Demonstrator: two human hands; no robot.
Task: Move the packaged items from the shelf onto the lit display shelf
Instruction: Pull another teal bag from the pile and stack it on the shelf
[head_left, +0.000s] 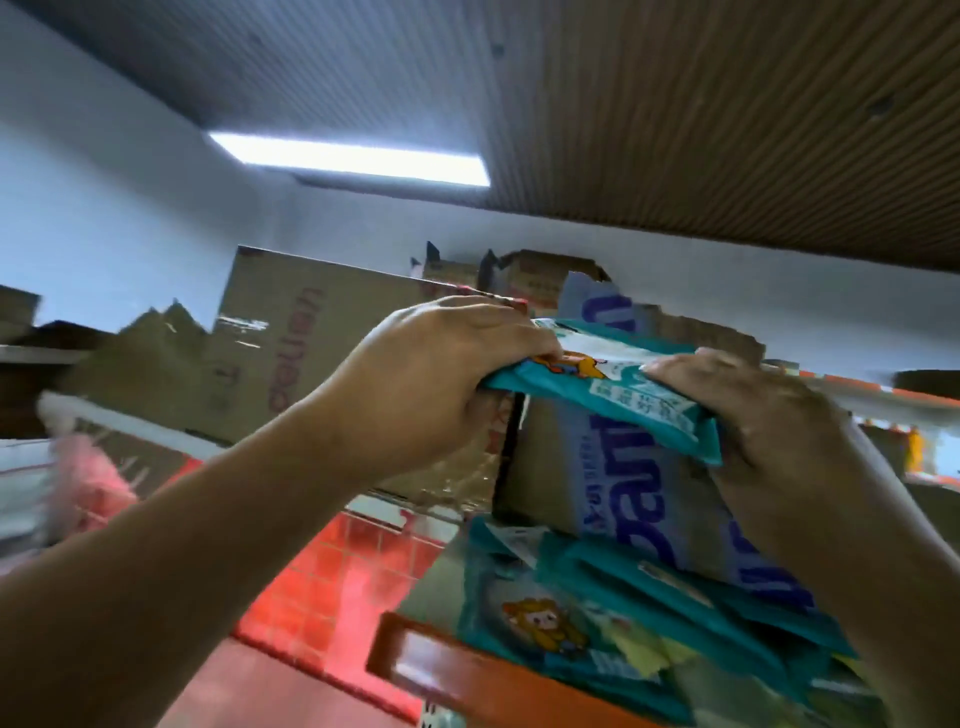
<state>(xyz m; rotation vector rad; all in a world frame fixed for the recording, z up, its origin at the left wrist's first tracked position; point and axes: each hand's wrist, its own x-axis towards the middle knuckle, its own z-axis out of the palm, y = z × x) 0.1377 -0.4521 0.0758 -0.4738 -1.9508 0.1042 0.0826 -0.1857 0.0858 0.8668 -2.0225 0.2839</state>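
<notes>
I hold a flat teal packet (613, 389) with a cartoon figure on it, raised up in front of the cardboard boxes. My left hand (415, 384) grips its left end, and my right hand (763, 415) grips its right end. Below them, several more teal packets (597, 623) of the same kind lie stacked on a shelf with an orange front edge (467, 675). The view is tilted upward and blurred.
Open cardboard boxes (270, 353) stand on the top shelf behind my hands, one with blue lettering (613, 488) right under the held packet. A ceiling light (353, 158) glows above. A red tiled surface (343, 577) shows lower left, and a pink blurred thing (83, 483) at far left.
</notes>
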